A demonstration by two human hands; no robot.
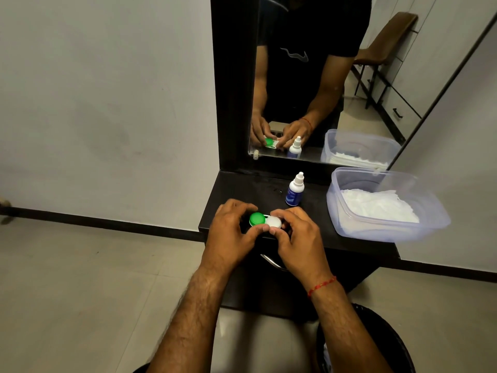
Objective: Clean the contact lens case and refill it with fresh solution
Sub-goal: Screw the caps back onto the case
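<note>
A contact lens case (265, 221) with a green cap on its left well and a white cap on its right well is near the front edge of a black shelf (317, 227). My left hand (231, 235) grips the green-capped side, fingers curled round it. My right hand (295, 238) pinches the white cap between thumb and fingers. Both caps are on. A small white solution bottle (295, 190) with a blue label stands upright behind the case, capped and untouched.
A clear plastic tub (387, 205) holding white tissues sits on the right of the shelf. A mirror (322, 76) rises behind the shelf. A metal drawer handle (271, 262) is below the shelf edge. A dark bin (376, 345) stands on the floor at lower right.
</note>
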